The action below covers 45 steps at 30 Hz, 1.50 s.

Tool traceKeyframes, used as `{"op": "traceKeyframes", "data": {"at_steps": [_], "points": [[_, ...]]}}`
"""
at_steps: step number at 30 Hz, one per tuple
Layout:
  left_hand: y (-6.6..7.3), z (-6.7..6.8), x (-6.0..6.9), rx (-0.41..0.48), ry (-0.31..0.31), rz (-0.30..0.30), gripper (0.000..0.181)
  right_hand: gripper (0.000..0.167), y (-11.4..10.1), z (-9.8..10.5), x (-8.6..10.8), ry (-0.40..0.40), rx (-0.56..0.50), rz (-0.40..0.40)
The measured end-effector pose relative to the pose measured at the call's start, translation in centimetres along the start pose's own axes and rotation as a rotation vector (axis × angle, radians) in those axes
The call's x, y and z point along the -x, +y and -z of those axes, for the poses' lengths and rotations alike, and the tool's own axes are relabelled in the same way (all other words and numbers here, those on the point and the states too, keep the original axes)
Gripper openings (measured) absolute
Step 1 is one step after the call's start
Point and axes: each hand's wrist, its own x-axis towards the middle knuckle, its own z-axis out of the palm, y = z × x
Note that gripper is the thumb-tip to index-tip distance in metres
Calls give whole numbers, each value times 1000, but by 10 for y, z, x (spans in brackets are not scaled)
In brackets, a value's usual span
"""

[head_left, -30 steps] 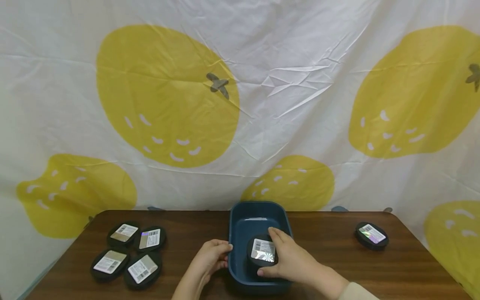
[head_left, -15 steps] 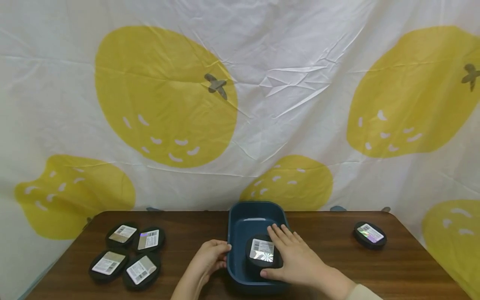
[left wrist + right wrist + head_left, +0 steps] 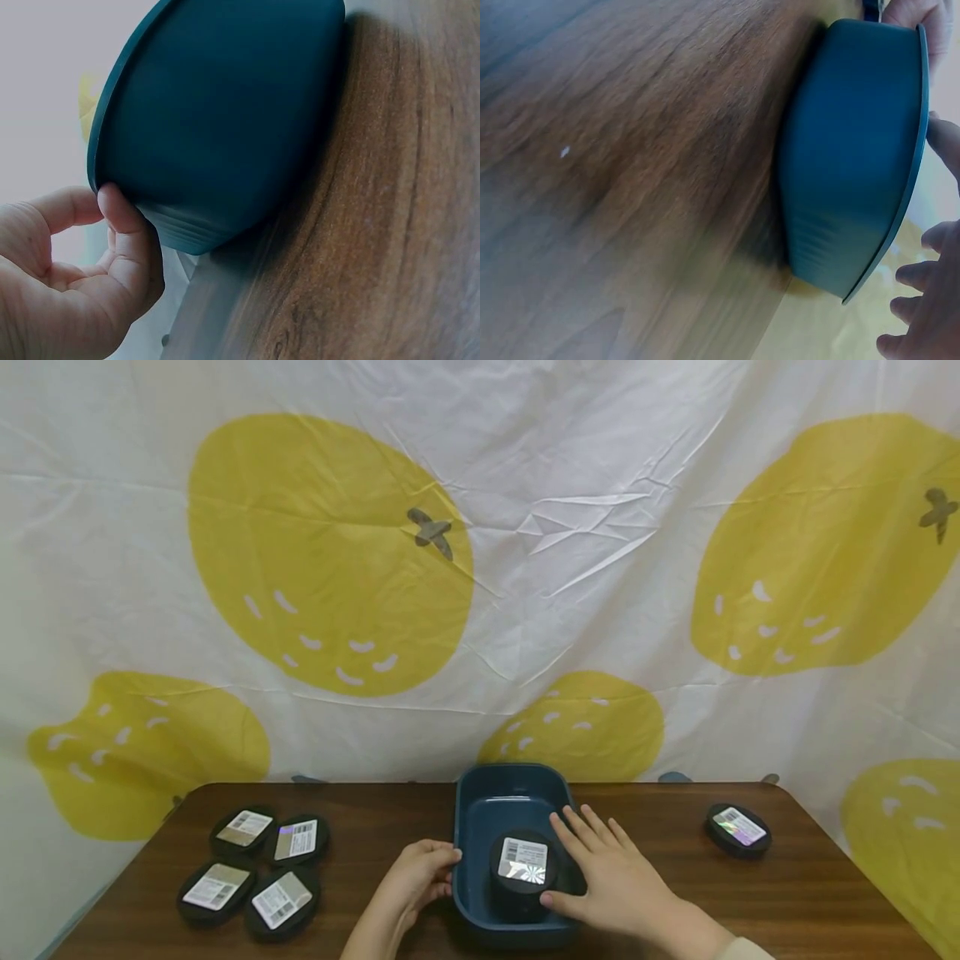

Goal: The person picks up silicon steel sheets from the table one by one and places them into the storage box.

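Note:
In the head view, my left hand [image 3: 420, 878] pinches the left rim of a deep blue plastic bin [image 3: 468, 827] between thumb and fingers. The left wrist view shows this pinch of the left hand [image 3: 97, 277] at the edge of the bin [image 3: 217, 112]. Inside the bin's near half sits a round black container [image 3: 522, 864] with a white and silver barcode label facing up; more black shows beneath it, perhaps another stacked under. My right hand [image 3: 618, 877] hovers over the bin's right rim, fingers straight and spread, thumb tip close to the container. Whether the thumb touches it I cannot tell.
Several similar black round containers [image 3: 281, 902] lie grouped at the left of the brown wooden table [image 3: 390, 810]. A single labelled black container [image 3: 738, 828] lies at the far right. Behind the table hangs a white cloth [image 3: 585, 610] with yellow fruit prints.
My right hand has let go of the black container, its fingers spreading and drawing away to the right. The container stays in the bin. My left hand keeps its pinch on the rim.

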Motion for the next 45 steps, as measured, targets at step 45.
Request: {"op": "traceKeyframes", "data": {"at_steps": [45], "points": [[11,-7,7,-13,48,55,28,77,59,-4,40,219,144,-124]]}}
